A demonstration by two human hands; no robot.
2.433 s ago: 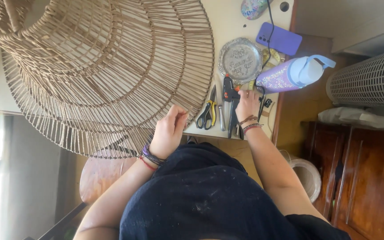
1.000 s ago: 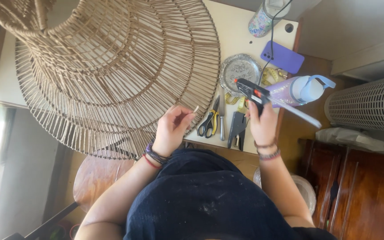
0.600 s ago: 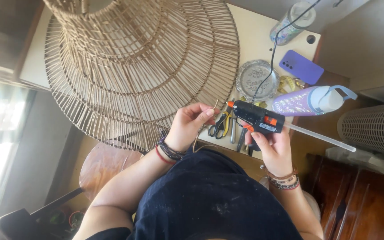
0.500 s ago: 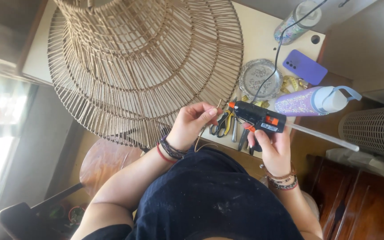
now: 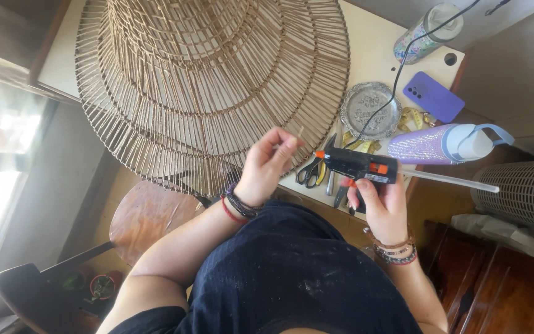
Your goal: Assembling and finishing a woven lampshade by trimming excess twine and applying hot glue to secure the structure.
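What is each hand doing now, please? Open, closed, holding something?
Left hand: fingers pinched on a thin pale strand, hard to see.
Right hand: closed on the black and orange glue gun.

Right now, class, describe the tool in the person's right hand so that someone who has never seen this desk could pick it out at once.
Start at the big woven cane lampshade covering most of the white table. Just past its near right edge, the right hand grips a black glue gun. Unlike the scissors beneath it, it has an orange tip, a clear stick jutting from its back and a black cord.
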